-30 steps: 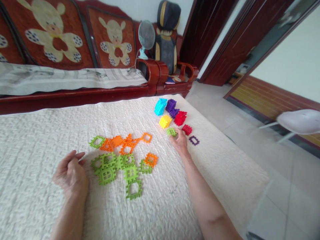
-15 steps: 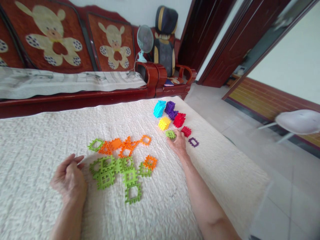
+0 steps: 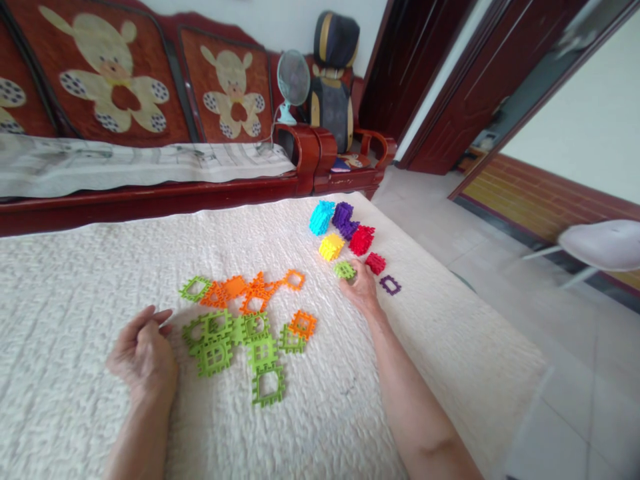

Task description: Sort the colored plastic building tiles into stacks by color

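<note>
My right hand point(image 3: 363, 288) is at the far right part of the cloth, thumb and fingers closed around the near right edge of a small green interlocking tile stack point(image 3: 345, 270). A red tile stack point(image 3: 375, 263) and a single purple tile point(image 3: 390, 285) lie just beyond its fingers. My left hand point(image 3: 145, 350) hovers over the cloth at the left, loosely curled with fingers apart and nothing in it. Beside it lie several flat green tiles point(image 3: 215, 357), some linked or overlapping. Behind them is a row of orange tiles point(image 3: 234, 288), and one orange tile point(image 3: 303, 325) overlaps a green one.
Blue point(image 3: 321, 218), purple point(image 3: 343, 217), yellow point(image 3: 331, 247) and red point(image 3: 361, 240) tile stacks stand at the far right. The white quilted cloth point(image 3: 100, 280) covers the surface. Beyond it are a wooden sofa point(image 3: 200, 187) and a fan point(image 3: 293, 78); a white stool point(image 3: 605, 243) is at right.
The whole view has shifted slightly, so everything appears a little further right. My right hand stays at the green tile stack, and my left hand keeps its loose curl.
</note>
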Demonstrator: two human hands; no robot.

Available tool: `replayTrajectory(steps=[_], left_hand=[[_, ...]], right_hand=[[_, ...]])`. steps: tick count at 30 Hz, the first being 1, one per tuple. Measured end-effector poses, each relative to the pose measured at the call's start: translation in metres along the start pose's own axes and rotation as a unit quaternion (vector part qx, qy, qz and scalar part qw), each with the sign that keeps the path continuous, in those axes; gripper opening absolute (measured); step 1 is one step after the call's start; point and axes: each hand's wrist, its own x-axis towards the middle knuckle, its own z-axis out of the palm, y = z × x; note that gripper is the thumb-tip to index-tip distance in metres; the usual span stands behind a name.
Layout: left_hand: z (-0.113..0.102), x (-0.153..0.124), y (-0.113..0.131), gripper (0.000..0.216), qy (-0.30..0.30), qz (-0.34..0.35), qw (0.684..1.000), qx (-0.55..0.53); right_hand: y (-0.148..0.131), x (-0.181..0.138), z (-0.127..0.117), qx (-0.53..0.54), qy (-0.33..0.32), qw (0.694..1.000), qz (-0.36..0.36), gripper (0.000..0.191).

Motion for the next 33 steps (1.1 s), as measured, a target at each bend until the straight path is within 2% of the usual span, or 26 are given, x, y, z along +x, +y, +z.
replayTrajectory(steps=[5, 8, 10, 12, 13, 15, 18, 21, 24, 28, 33], left_hand=[[0.000, 0.002, -0.002, 0.033, -0.004, 0.004, 1.000, -0.013], [0.000, 0.003, -0.004, 0.031, -0.007, 0.004, 1.000, -0.015], [0.000, 0.003, -0.005, 0.029, -0.011, 0.003, 1.000, -0.013], [0.000, 0.004, -0.005, 0.028, -0.016, 0.005, 1.000, -0.012], [0.000, 0.003, -0.005, 0.029, -0.018, 0.006, 1.000, -0.012], [0.000, 0.003, -0.005, 0.030, -0.019, 0.008, 1.000, -0.015], [0.000, 0.002, -0.006, 0.031, -0.021, 0.011, 0.999, -0.024], [0.000, 0.002, -0.007, 0.031, -0.028, 0.012, 0.999, -0.028], [0.000, 0.002, -0.008, 0.032, -0.031, 0.007, 0.999, -0.029], [0.000, 0.001, -0.007, 0.033, -0.032, 0.006, 0.999, -0.025], [0.000, 0.000, -0.004, 0.033, -0.039, 0.007, 0.999, -0.019]], right_hand=[[0.002, 0.000, -0.003, 0.007, -0.017, 1.000, -0.009, 0.054], [0.001, 0.002, -0.004, 0.023, 0.010, 0.999, -0.021, 0.056], [-0.007, -0.002, -0.008, 0.046, 0.058, 0.996, -0.057, 0.052], [-0.025, -0.013, -0.018, 0.078, 0.080, 0.986, -0.125, 0.040], [-0.038, -0.021, -0.024, 0.096, 0.066, 0.979, -0.167, 0.032], [-0.064, -0.042, -0.036, 0.135, -0.032, 0.957, -0.256, 0.022], [-0.096, -0.076, -0.047, 0.141, -0.175, 0.916, -0.331, 0.030], [-0.106, -0.094, -0.046, 0.130, -0.247, 0.903, -0.326, 0.047], [-0.102, -0.096, -0.039, 0.116, -0.267, 0.902, -0.318, 0.047], [-0.099, -0.094, -0.029, 0.106, -0.261, 0.900, -0.332, 0.046], [-0.102, -0.086, -0.015, 0.143, -0.193, 0.926, -0.292, 0.038]])
